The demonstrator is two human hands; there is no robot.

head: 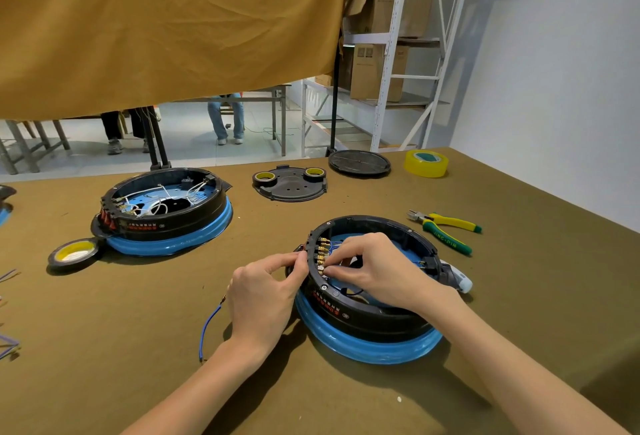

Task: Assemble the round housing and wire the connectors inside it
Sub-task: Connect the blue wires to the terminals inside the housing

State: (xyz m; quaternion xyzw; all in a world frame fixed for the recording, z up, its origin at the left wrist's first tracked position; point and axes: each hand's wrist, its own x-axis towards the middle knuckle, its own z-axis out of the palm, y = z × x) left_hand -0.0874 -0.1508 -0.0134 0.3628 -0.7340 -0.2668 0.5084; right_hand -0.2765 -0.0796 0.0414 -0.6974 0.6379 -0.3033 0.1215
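Sitting at a wide table (346,400) covered in olive-brown cloth, I look down at my two bare hands working on a round housing (367,316) just in front of me, right of centre. It is a black ring on a blue base, open at the top. A second housing (162,216) of the same kind sits well apart at the left, with white wires looped inside it. Behind them lie a black cover (290,186) carrying two tape rolls, a flat black disc (359,163) and a yellow tape roll (426,163). Another tape roll (74,254) lies by the left housing, pliers (445,228) with yellow-green handles lie to the right, and a loose blue wire (207,327) rests on the cloth beside my left wrist.

My left hand (266,296) curls against the outside of the near rim, thumb and fingers gripping it where red switches show, bracing the housing. My right hand (374,268) reaches inside, fingertips (334,271) pinched together at the lowest of a column of brass terminals (322,254) on the inner wall; what they hold is too small to tell, most likely a wire end or connector.

I judge this is mid-wiring. The risks: pushing a connector on crooked could bend a terminal; my fingers hide the contact, so I might seat it on the wrong post; and if my left grip loosens, the housing could slide on the cloth
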